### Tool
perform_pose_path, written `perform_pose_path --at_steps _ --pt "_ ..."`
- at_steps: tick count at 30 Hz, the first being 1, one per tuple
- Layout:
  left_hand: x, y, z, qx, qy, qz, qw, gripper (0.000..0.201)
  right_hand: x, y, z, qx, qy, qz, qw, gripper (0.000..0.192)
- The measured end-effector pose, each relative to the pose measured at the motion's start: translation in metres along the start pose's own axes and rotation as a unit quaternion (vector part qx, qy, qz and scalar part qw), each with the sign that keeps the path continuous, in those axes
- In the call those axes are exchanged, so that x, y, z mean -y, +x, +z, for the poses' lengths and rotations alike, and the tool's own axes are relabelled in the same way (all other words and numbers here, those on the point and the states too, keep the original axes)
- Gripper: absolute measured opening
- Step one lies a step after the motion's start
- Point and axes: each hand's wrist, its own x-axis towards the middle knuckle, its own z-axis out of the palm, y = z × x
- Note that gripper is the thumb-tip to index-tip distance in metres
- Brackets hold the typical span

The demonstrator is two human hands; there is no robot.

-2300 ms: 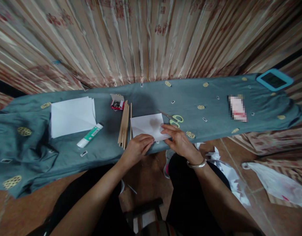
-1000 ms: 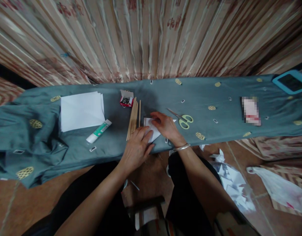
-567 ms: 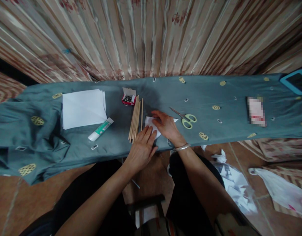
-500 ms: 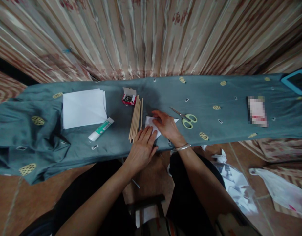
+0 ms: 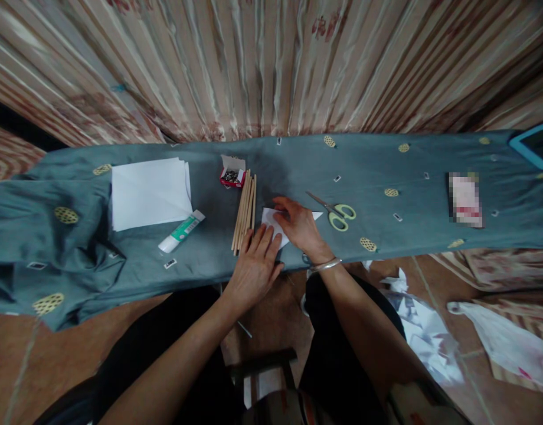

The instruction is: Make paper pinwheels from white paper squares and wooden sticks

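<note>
Since the first of the earlier views the white sheet has been folded down from a broad rectangle into a small piece, and both hands have closed in over it; in the last half second almost nothing has shifted. The left hand (image 5: pixel 256 265) lies flat, fingers spread and extended, pressing the near left part of the folded paper (image 5: pixel 275 226) against the cloth, which seems meant to pin it so that it cannot slide. The right hand (image 5: pixel 299 225), with a metal bangle (image 5: pixel 325 266) at the wrist, is curled over the middle and far edge of the paper, fingertips down as if firming a crease; neither hand grips anything, both simply bear down, close together and nearly touching. The paper sits on the grey-green cloth (image 5: pixel 408 221) near its front edge, a white corner showing to the right of the right hand. Just left of the paper lies a bundle of wooden sticks (image 5: pixel 244 209), with an open box of pins (image 5: pixel 231 175) at its far end. The scissors (image 5: pixel 336 211) rest just right, within easy reach. Further left are a glue tube (image 5: pixel 182 231) and a stack of white sheets (image 5: pixel 148 191). Paper scraps (image 5: pixel 416 330) litter the floor at right.
</note>
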Motion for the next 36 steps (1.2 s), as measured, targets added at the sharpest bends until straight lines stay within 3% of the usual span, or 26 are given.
perform_pose_path --at_steps 12,27,36 --pt "-0.001 0.001 -0.001 0.029 0.008 -0.004 1.0 0.058 -0.002 -0.002 0.004 -0.009 -0.051 -0.035 0.998 0.034" --pt "0.0 -0.003 0.005 0.02 0.043 0.014 0.999 0.065 -0.004 -0.001 0.006 -0.004 -0.067 -0.039 0.997 0.035" --pt "0.001 -0.004 0.009 0.033 0.031 0.017 0.999 0.068 0.005 -0.012 0.003 0.009 -0.192 -0.087 0.978 0.044"
